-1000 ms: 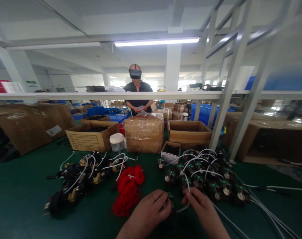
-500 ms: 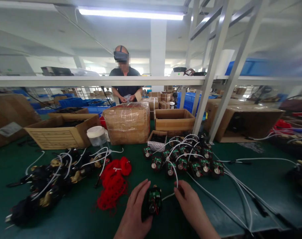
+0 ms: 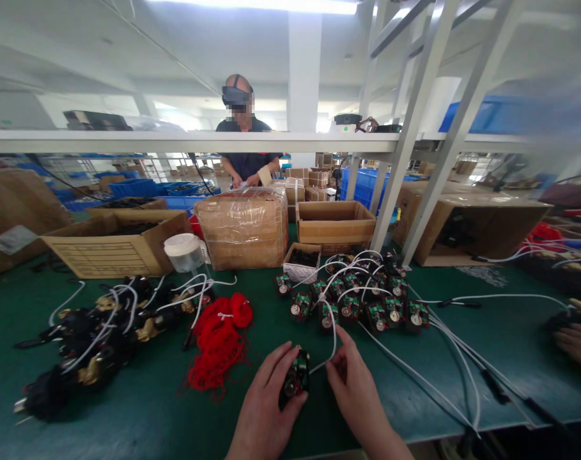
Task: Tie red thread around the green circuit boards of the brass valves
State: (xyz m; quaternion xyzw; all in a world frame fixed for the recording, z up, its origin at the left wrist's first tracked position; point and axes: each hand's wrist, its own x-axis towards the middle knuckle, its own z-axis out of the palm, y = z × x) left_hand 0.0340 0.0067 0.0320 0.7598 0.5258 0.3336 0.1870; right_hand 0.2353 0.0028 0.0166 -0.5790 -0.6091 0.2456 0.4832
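Note:
My left hand (image 3: 270, 399) is closed round the side of a small black housing with a green circuit board (image 3: 298, 375) in its open face. A white cable (image 3: 321, 366) leads from that housing toward my right hand (image 3: 353, 383). The thumb and fingers of my right hand are bent together at the cable, which curves up past the fingertips. Behind my hands stands a group of similar circuit-board housings (image 3: 350, 306), several with white cables. A heap of red thread (image 3: 219, 342) lies left of my left hand.
Black and brass parts with white cables (image 3: 98, 338) cover the table's left side. Cardboard boxes (image 3: 241, 230), a lidded plastic jar (image 3: 183, 252) and a small white box (image 3: 301, 263) line the back. A metal post (image 3: 417, 160) rises at right. Another person's hand (image 3: 578, 342) appears far right; a person (image 3: 247, 140) stands opposite.
My left hand has slid further over the housing, which is tilted more. My right hand has shifted slightly left along the cable. Another person's hand has appeared at the right edge.

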